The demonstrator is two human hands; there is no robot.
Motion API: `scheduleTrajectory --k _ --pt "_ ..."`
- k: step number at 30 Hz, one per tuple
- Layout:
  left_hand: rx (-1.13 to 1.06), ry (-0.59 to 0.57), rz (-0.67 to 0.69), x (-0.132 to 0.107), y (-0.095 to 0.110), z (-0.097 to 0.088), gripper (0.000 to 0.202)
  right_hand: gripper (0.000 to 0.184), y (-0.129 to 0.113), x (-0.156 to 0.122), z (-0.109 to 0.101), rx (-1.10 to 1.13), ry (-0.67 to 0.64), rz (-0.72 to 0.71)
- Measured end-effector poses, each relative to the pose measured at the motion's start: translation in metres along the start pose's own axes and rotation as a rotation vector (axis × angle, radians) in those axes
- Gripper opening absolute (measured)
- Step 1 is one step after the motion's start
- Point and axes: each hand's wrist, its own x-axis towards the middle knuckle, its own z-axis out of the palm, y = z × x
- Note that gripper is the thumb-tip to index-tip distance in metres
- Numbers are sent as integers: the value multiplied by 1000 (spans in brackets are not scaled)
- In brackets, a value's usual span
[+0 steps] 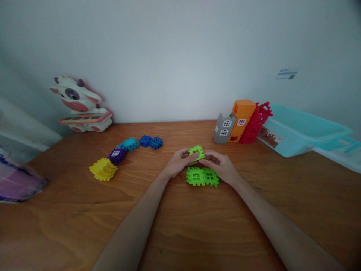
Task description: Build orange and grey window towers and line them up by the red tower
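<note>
Between my two hands is a light green interlocking building tile point(197, 152) with a window opening, raised a little above the table. My left hand point(180, 161) grips its left side, thumb on the front face. My right hand point(219, 164) pinches its right edge with thumb and fingers. Just below them, a pair of joined green window tiles point(195, 177) lies on the wooden table point(180, 226), the right part close under my right hand. Part of the held tile is covered by my fingers.
Yellow tiles point(103, 169), a purple block point(117, 155), light blue tiles point(130, 143) and blue blocks point(145, 141) lie left. Grey point(224, 129), orange point(241, 119) and red point(255, 124) structures stand back right beside a turquoise bin point(304, 130). A cow keyboard toy point(81, 105) sits back left.
</note>
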Motion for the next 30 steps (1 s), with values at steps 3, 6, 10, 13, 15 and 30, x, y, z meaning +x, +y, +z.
scheduleTrajectory --k 3,6,10,13,15,30 --pt "0 -23 -24 -1 3 1 49 23 -5 0 -2 -143 9 -58" --pt "-11 -51 -33 -2 5 3 49 17 -8 0 -3 -222 -7 -81" --pt "-4 -66 -34 -3 6 2 51 17 -8 1 -5 -242 -12 -88" --pt "1 -80 -22 -4 6 2 51 16 -7 1 -5 -232 -5 -93" --pt "3 -88 -18 -3 6 2 52 17 -7 1 -5 -231 -5 -91" --pt "131 70 245 -3 0 0 54 39 0 2 0 66 58 41"
